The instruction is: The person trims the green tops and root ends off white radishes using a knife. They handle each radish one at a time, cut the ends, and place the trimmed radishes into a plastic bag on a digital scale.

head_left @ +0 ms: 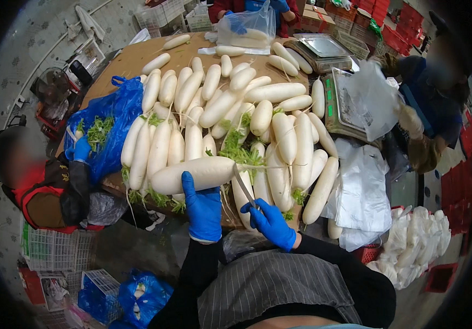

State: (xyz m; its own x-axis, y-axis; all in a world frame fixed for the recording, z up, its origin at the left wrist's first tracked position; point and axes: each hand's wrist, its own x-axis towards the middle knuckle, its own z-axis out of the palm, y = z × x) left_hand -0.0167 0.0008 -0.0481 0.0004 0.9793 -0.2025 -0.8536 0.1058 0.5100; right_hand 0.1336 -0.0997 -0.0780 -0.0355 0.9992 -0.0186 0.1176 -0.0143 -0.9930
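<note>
Head view, left hand cupping radish, right hand curled round knife

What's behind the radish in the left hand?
Past the upper edge of the held radish, more white radishes and green leaves show. Whatever sits directly behind it and the left hand is covered; can't tell.

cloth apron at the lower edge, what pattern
Dark grey cloth apron, thin pale stripes; head view.
</note>
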